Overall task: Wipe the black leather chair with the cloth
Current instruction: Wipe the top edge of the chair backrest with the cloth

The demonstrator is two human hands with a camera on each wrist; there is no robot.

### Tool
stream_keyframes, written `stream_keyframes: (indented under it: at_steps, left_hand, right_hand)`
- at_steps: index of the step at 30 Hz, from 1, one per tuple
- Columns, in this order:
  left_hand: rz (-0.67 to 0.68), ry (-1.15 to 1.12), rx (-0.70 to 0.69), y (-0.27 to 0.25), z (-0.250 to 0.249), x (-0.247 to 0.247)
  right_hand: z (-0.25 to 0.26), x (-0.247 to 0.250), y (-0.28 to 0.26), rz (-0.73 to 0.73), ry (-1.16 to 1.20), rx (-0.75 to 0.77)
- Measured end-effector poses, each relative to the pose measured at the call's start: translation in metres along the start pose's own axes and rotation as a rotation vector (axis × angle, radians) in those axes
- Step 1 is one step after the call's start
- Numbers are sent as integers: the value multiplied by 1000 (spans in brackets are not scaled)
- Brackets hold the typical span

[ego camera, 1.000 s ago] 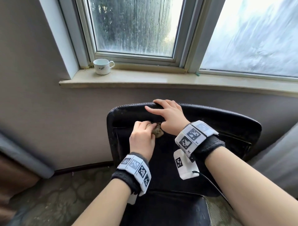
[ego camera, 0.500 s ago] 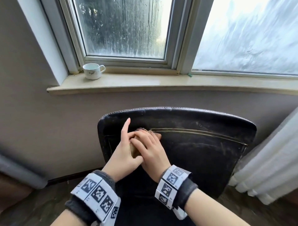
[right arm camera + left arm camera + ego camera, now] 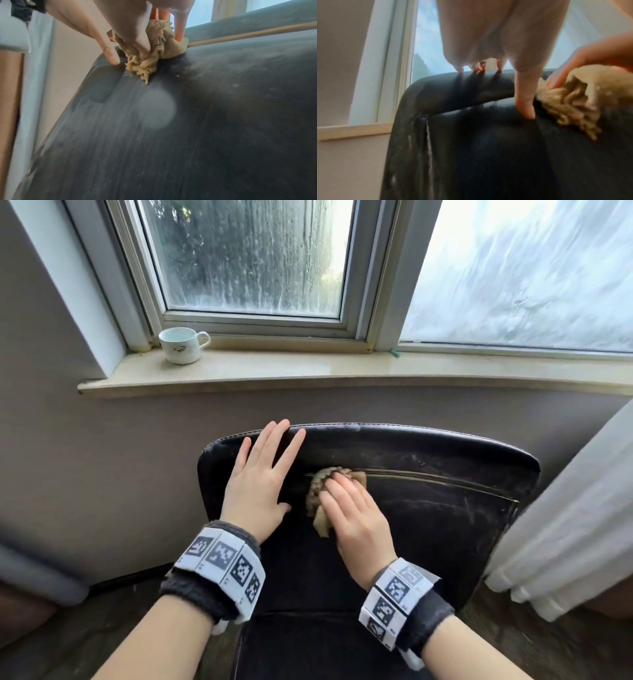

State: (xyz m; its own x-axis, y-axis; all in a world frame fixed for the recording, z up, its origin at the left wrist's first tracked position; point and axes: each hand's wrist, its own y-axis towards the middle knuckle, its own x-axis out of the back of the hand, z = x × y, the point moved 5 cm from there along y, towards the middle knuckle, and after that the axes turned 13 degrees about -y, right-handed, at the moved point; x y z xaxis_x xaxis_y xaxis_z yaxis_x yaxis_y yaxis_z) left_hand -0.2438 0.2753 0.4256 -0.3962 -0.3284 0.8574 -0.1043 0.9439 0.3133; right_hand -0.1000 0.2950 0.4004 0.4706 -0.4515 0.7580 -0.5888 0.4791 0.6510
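My left hand lies flat on the backrest of the black leather chair, fingers straight and spread, their tips reaching the padded top edge and my thumb resting lower on the leather; it has hold of nothing. Just beside that thumb, toward the middle of the backrest, sits the cloth, a bunched tan, ribbed rag pressed against the chair where a pale seam line runs across the upper backrest. My right hand covers the cloth from above, and the right wrist view shows my thumb and fingers curled into its folds, gripping it against the leather while a loose corner trails down below my palm. In the left wrist view the cloth bulges out just past my left thumb, touching or very nearly touching it. The chair's surface is streaked with dust and pale scuffs, heaviest along its left edge and across the panel below the seam. Behind the chair's top edge runs a windowsill, and on it, well to the left of the chair, stands a white cup close to the window frame. To the right of the chair hangs a white curtain.
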Motion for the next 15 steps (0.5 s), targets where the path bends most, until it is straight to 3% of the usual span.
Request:
stream_keyframes:
  at_steps: [4, 6, 8, 12, 15]
  left_hand:
    - [-66, 94, 59, 2, -5, -16]
    - [-166, 119, 66, 3, -5, -20]
    - [-228, 136, 56, 4, -4, -21]
    - [-170, 156, 60, 9, -2, -20]
    - [-143, 171, 73, 11, -6, -23]
  right_hand:
    - [0, 17, 4, -63, 75, -193]
    - [17, 15, 20, -97, 105, -195]
    - [32, 7, 31, -34, 56, -141]
    - [6, 9, 21, 96, -78, -54]
    - [-20, 20, 10, 150, -120, -159]
